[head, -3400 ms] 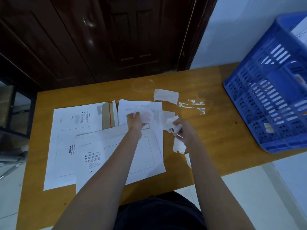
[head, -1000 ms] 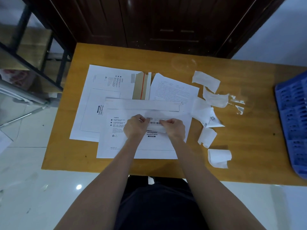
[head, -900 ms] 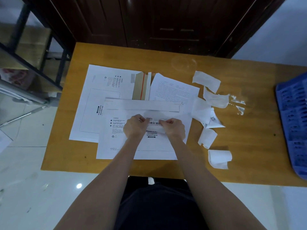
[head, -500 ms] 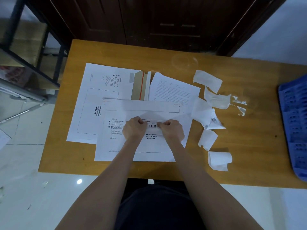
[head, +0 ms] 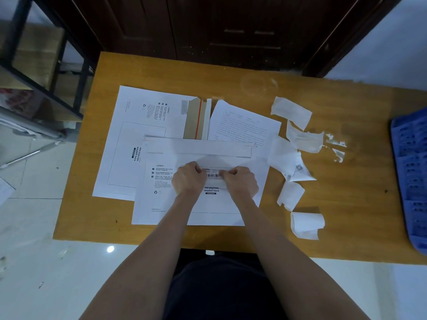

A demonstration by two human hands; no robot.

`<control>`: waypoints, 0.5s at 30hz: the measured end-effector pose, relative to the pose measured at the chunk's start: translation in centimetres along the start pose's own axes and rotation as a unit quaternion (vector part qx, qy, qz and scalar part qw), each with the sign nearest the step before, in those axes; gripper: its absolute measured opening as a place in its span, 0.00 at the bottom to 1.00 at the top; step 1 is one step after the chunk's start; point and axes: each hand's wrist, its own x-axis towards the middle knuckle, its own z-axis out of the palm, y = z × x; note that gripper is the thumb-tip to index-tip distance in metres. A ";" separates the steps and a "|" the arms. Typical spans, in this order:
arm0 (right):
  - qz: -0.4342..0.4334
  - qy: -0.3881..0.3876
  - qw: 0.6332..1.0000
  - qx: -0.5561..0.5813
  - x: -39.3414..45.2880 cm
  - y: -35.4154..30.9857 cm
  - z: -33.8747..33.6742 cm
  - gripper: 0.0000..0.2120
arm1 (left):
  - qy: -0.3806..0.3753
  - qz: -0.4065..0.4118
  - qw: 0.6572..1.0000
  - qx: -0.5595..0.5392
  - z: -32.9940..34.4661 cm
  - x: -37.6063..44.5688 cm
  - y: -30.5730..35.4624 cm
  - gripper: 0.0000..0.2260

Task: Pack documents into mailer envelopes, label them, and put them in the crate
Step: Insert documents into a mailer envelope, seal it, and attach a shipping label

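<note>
A white mailer envelope (head: 161, 204) lies flat at the near middle of the wooden table (head: 323, 204), flap end away from me. On its waybill box sits a barcode label (head: 213, 175). My left hand (head: 188, 181) pinches the label's left end and my right hand (head: 241, 182) pinches its right end, both with curled fingers resting on the envelope. A second mailer envelope (head: 138, 116) lies behind at the left, its brown flap open. A printed document sheet (head: 242, 123) lies behind the near envelope. The blue crate (head: 411, 181) stands at the right edge, partly out of view.
Several torn white label backings (head: 291, 110) and a curled one (head: 306, 224) are scattered right of the envelopes. A dark wooden door is behind the table, a black metal shelf frame (head: 57, 65) at the left, and white tiled floor below.
Earlier my hands were working on a label above the envelope. Over the last second both hands have stayed on the label's two ends on the waybill box; only the camera shifted slightly.
</note>
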 end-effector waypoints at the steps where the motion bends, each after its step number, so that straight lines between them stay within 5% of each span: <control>1: -0.010 0.004 1.000 -0.026 0.1 -0.1 -0.1 0.14 | -0.002 0.005 1.000 0.011 -0.1 0.0 0.0 0.05; 6: -0.131 0.071 0.948 -0.280 0.2 -0.9 -0.6 0.17 | -0.019 0.020 0.999 0.039 -0.4 0.3 -0.2 0.14; 11: -0.087 0.004 0.970 -0.227 0.7 -1.4 -0.4 0.28 | -0.026 0.000 0.999 0.039 -0.5 0.7 0.2 0.19; 15: -0.032 -0.003 0.993 -0.117 1.1 -1.6 -0.9 0.20 | -0.037 -0.029 0.999 0.001 -0.9 1.0 0.5 0.18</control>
